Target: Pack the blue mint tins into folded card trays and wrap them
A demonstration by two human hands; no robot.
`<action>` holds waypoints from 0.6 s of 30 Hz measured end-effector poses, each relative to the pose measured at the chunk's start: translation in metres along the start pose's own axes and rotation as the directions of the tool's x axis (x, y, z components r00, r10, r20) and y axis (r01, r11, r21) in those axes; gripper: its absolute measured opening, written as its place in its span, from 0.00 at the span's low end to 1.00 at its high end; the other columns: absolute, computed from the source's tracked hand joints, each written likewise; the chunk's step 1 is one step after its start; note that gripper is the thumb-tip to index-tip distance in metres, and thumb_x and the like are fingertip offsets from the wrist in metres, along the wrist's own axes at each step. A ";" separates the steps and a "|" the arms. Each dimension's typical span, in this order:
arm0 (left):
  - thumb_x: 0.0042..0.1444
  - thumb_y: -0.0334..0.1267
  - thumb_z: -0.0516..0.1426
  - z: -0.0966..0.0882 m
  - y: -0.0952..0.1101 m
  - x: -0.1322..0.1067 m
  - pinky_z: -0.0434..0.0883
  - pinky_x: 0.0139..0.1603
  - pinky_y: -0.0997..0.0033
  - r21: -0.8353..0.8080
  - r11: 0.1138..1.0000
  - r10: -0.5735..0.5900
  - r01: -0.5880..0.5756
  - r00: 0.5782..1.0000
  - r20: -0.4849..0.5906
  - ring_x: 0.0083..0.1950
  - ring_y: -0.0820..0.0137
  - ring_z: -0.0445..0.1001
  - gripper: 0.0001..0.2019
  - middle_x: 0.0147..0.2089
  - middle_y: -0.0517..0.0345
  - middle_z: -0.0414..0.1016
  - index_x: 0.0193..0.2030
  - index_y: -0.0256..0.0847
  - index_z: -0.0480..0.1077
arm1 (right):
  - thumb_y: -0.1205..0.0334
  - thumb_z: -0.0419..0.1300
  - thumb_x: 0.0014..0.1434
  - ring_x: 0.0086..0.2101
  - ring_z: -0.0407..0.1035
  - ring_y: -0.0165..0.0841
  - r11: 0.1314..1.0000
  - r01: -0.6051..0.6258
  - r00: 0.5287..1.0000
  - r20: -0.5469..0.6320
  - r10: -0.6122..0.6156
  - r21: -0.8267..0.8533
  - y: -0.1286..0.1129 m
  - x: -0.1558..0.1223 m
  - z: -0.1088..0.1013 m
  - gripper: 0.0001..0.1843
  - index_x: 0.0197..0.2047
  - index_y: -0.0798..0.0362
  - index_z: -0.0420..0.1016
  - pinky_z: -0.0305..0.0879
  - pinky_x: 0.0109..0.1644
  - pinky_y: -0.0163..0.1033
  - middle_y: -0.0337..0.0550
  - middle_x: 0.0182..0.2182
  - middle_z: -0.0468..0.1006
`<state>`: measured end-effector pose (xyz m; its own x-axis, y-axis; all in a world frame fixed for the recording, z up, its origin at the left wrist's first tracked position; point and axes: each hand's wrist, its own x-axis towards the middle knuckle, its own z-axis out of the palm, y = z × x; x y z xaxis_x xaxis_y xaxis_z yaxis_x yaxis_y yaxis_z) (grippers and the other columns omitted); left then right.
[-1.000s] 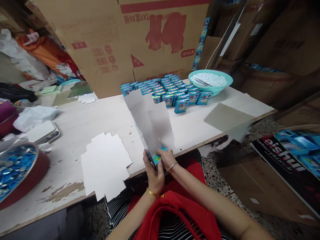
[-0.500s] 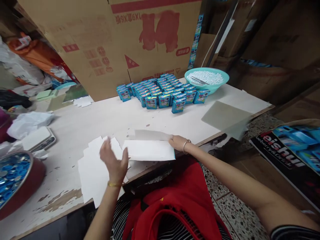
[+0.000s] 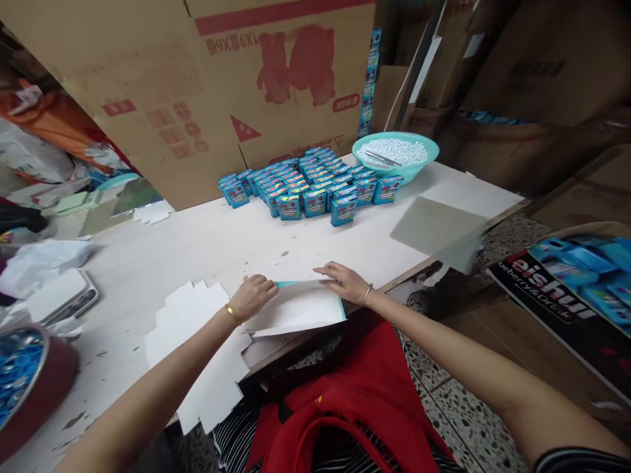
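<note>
In front of me, at the table's near edge, lies a partly folded cardboard box (image 3: 300, 307), white inside with turquoise showing at its edges. Its near and far sides stand up. My left hand (image 3: 255, 297) is closed on its far left corner. At the far right corner, my right hand (image 3: 346, 282) grips the far side, with the index finger stretched out to the left. Some of its fingertips are hidden by the cardboard. Left of the box, a stack of flat white box blanks (image 3: 197, 348) lies partly under my left forearm.
Small blue candy boxes (image 3: 315, 190) stand in rows near a big carton (image 3: 162, 85). A turquoise bowl (image 3: 424, 167) of white pellets is at the back right, a grey sheet (image 3: 434, 230) nearer. Far left are a red bowl (image 3: 56, 374) and a white scale (image 3: 59, 295).
My left hand has come from above the stack of blanks to the box's far left corner. My right hand has shifted along the far side, which now stands up more.
</note>
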<state>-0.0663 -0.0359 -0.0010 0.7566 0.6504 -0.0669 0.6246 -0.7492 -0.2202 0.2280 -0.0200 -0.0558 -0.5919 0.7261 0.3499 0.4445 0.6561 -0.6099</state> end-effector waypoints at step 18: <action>0.50 0.40 0.57 -0.011 0.000 0.016 0.66 0.40 0.63 -0.367 0.875 -0.248 0.315 0.944 0.217 0.43 0.61 0.69 0.15 0.42 0.51 0.71 0.45 0.41 0.68 | 0.56 0.61 0.53 0.47 0.66 0.39 0.951 -0.223 0.790 0.531 0.305 -0.214 -0.029 0.026 -0.009 0.28 0.56 0.56 0.67 0.61 0.48 0.37 0.51 0.46 0.71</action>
<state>-0.0522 -0.0265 0.0082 0.5170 0.8273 -0.2198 0.8559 -0.4969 0.1431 0.2061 -0.0184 -0.0227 -0.6895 0.6648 -0.2875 0.6986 0.5056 -0.5063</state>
